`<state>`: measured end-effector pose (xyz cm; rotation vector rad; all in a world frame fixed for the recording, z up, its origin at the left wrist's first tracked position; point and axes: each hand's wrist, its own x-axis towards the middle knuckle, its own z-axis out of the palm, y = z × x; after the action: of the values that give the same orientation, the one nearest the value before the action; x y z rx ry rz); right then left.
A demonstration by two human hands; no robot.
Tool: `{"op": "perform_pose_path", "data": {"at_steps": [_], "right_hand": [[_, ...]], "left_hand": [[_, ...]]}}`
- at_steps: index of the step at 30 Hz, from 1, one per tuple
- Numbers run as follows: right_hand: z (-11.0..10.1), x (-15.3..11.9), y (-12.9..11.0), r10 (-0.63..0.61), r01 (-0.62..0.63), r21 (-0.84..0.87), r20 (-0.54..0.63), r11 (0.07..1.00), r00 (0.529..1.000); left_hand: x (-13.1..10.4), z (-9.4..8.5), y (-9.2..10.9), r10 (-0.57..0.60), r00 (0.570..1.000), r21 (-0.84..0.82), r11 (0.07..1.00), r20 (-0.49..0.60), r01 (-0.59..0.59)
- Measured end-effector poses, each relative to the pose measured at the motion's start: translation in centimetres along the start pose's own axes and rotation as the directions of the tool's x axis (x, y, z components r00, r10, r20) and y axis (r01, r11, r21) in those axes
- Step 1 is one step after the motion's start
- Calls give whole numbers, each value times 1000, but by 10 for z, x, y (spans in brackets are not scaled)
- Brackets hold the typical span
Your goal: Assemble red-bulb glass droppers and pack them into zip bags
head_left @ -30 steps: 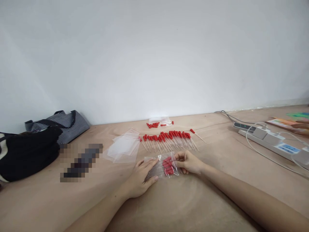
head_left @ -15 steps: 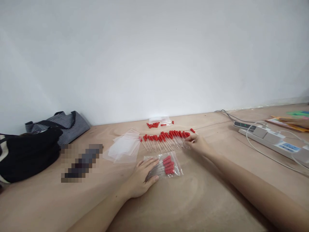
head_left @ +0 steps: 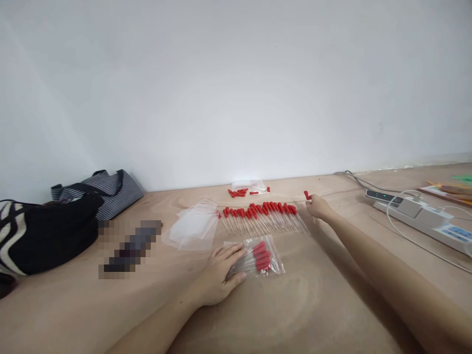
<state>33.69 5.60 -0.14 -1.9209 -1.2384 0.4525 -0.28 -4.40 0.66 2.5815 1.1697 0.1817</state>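
Observation:
My left hand (head_left: 218,276) lies with its fingers extended over one end of a clear zip bag (head_left: 275,268). Inside the bag several glass droppers show their red rubber bulbs (head_left: 262,258). At the right end of a row of loose droppers (head_left: 258,215), the fingers of my right hand (head_left: 320,208) are closed on a single dropper. Its red bulb (head_left: 306,195) points up above the fingertips; most of its stem is hidden by the hand.
Flat clear bags (head_left: 193,226) lie left of the row. Loose red bulbs (head_left: 238,192) and another bag (head_left: 249,185) lie near the wall. A power strip (head_left: 424,221) with cables is on the right. A black bag (head_left: 62,236) and a striped bag (head_left: 120,194) stand at left.
My right hand has moved right, away from the row, and the dropper in it stands more upright. My left hand stays on the bag. The view has shifted slightly.

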Motion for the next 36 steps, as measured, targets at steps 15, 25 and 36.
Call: {"op": "perform_pose_path", "data": {"at_steps": [15,25,36], "right_hand": [[38,-130,-7,-126,-113,737,261,667,957],[23,-147,-12,-79,-239,773,349,588,934],[30,-154,-10,-82,-225,810,317,542,945]], "left_hand": [[0,-1,1,0,1000,8,1000,-22,0],[1,1,3,-31,999,24,999,-30,32],[2,3,0,-14,997,25,1000,-70,16]]}}
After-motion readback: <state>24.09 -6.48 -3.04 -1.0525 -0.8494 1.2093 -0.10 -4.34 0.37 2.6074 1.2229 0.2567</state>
